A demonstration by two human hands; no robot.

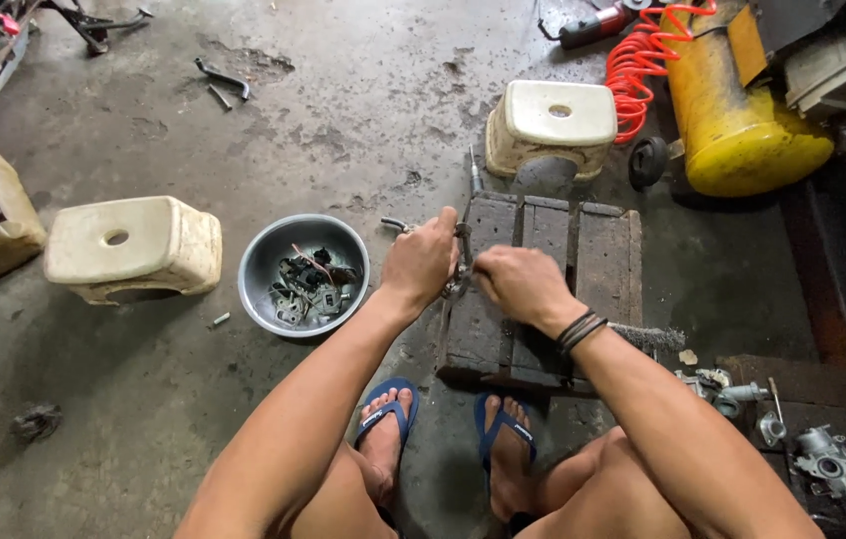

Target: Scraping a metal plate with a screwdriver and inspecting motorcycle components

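— Metal part, small, over the dark wooden block's left edge; who holds it?
— Left hand and right hand, fingers closed on it; steel bowl of parts beside; blue sandals below.

The floor is rough, stained concrete, matt and greasy-looking. At its middle lies a wooden block, dark, weathered and coarse-grained. At nine o'clock from it sits a metal bowl, dull grey with a soft sheen. Two plastic stools are cream, scuffed and grimy. At one o'clock a yellow tank shows glossy painted metal beside a smooth red plastic coiled hose. Both hands grip a thin, bare metal tool. The flip-flops look like matt blue rubber.
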